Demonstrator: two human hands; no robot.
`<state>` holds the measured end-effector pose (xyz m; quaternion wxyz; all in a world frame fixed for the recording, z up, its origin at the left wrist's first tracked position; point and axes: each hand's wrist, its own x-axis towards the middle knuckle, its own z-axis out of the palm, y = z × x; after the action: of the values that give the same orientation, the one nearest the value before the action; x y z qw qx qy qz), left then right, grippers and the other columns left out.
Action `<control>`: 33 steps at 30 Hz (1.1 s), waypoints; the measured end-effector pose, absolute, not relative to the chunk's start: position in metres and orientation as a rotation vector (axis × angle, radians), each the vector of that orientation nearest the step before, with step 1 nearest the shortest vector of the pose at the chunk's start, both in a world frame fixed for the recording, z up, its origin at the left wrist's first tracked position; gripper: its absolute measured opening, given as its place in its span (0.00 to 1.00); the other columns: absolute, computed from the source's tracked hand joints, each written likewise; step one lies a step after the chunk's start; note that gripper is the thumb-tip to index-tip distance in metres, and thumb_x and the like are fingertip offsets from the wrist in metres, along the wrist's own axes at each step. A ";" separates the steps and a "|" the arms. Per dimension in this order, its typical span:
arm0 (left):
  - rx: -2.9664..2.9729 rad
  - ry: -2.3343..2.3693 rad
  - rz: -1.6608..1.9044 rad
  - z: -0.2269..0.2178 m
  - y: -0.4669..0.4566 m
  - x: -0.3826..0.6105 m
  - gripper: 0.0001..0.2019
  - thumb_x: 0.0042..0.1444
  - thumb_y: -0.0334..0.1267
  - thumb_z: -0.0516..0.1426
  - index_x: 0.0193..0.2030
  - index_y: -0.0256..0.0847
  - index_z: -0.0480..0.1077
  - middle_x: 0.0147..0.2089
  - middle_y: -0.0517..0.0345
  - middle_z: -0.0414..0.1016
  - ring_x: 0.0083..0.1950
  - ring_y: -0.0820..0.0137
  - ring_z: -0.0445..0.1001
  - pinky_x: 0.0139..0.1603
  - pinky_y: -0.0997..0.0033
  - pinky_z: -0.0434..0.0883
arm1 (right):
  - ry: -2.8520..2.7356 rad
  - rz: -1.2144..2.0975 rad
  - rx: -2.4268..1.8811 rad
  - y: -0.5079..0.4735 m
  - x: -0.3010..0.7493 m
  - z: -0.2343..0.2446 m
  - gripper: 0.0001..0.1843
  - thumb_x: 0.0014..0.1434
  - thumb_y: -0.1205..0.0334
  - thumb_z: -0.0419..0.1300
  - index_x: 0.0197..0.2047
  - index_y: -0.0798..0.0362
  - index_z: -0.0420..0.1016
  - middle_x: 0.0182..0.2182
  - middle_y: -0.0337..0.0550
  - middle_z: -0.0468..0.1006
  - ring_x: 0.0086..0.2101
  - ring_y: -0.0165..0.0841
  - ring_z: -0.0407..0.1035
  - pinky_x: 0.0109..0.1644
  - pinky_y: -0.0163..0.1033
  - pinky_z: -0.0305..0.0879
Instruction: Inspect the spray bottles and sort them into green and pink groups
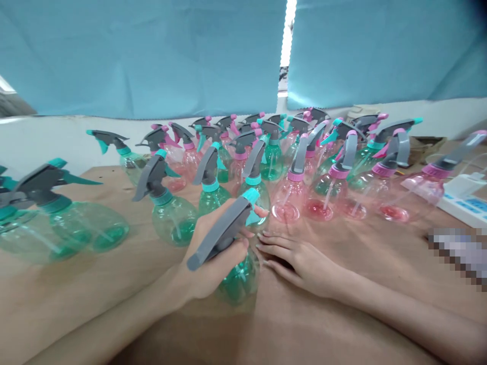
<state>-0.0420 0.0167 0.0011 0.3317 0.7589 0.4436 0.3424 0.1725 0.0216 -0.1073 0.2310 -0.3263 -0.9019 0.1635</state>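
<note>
My left hand is wrapped around the neck of a green spray bottle, just below its grey trigger head with a turquoise nozzle. The bottle is close to upright at the near middle of the table; part of its neck and trigger is hidden by my fingers. Beside it, my right hand rests palm down on the tabletop, fingers stretched toward the bottle and holding nothing. Right behind my left hand stand another green spray bottle and a pink spray bottle.
Several green and pink spray bottles crowd the wooden table, including a green one at the left. A white power strip lies at the right, near a blurred flat object. Blue sheeting hangs behind.
</note>
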 end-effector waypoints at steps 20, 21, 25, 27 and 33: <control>1.884 0.976 0.971 -0.003 0.021 -0.041 0.15 0.51 0.28 0.53 0.44 0.44 0.72 0.28 0.66 0.65 0.28 0.74 0.62 0.29 0.73 0.61 | -2.507 0.385 -0.870 0.023 0.174 -0.110 0.20 0.69 0.60 0.50 0.60 0.54 0.68 0.59 0.47 0.71 0.60 0.38 0.63 0.63 0.47 0.63; 1.879 0.984 0.991 -0.002 0.020 -0.040 0.16 0.51 0.28 0.53 0.45 0.44 0.72 0.31 0.65 0.68 0.30 0.73 0.65 0.31 0.74 0.63 | -2.505 0.385 -0.871 0.023 0.174 -0.110 0.19 0.69 0.60 0.50 0.60 0.53 0.68 0.59 0.47 0.71 0.60 0.38 0.63 0.63 0.47 0.63; 1.875 1.029 1.019 -0.002 0.019 -0.036 0.17 0.52 0.29 0.54 0.49 0.47 0.70 0.38 0.63 0.72 0.38 0.72 0.71 0.36 0.75 0.67 | -2.497 0.389 -0.889 0.022 0.173 -0.108 0.19 0.69 0.59 0.50 0.60 0.54 0.69 0.59 0.47 0.71 0.60 0.37 0.63 0.63 0.47 0.62; 1.869 1.068 0.989 -0.003 0.018 -0.036 0.18 0.54 0.30 0.54 0.51 0.49 0.69 0.32 0.66 0.69 0.32 0.73 0.69 0.33 0.75 0.66 | -2.495 0.391 -0.894 0.022 0.173 -0.107 0.20 0.69 0.59 0.50 0.60 0.54 0.69 0.59 0.47 0.72 0.60 0.37 0.63 0.63 0.46 0.62; 1.859 1.093 0.951 -0.002 0.018 -0.037 0.19 0.54 0.32 0.53 0.53 0.49 0.68 0.25 0.69 0.61 0.22 0.76 0.58 0.25 0.75 0.60 | -2.494 0.392 -0.898 0.022 0.173 -0.108 0.20 0.69 0.59 0.50 0.60 0.55 0.69 0.58 0.47 0.72 0.60 0.38 0.63 0.63 0.46 0.62</control>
<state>-0.0367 0.0177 -0.0025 0.3822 0.7289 0.4285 0.3730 0.1730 0.0224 -0.1080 0.2288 -0.3262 -0.9061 0.1424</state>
